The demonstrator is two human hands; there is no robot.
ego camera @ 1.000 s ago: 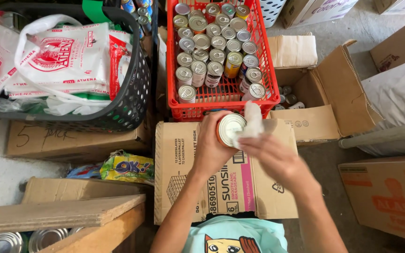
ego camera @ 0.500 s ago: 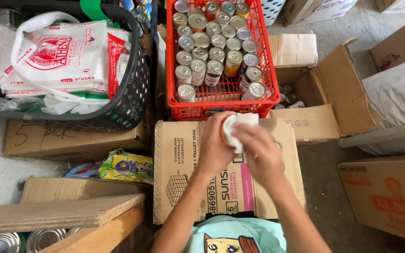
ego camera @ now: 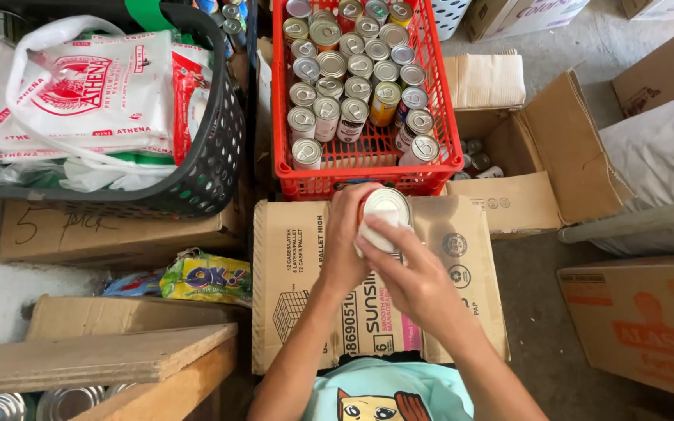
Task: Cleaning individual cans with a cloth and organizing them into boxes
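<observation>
In the head view, the left hand (ego camera: 346, 238) is wrapped around a can (ego camera: 384, 209) and holds it over a flat carton (ego camera: 306, 288), just below the red crate (ego camera: 446, 148). The right hand (ego camera: 415, 277) presses a white cloth (ego camera: 377, 236) on the can's top with its fingers together. The crate is full of upright cans. A black basket (ego camera: 212, 168) with bags is at the left.

Bare grey concrete floor (ego camera: 555, 343) shows at the lower right of my view and pale at the left edge. Cardboard boxes (ego camera: 649, 327) crowd every side. Wooden planks (ego camera: 95, 360) sit lower left. Daylight is soft and even.
</observation>
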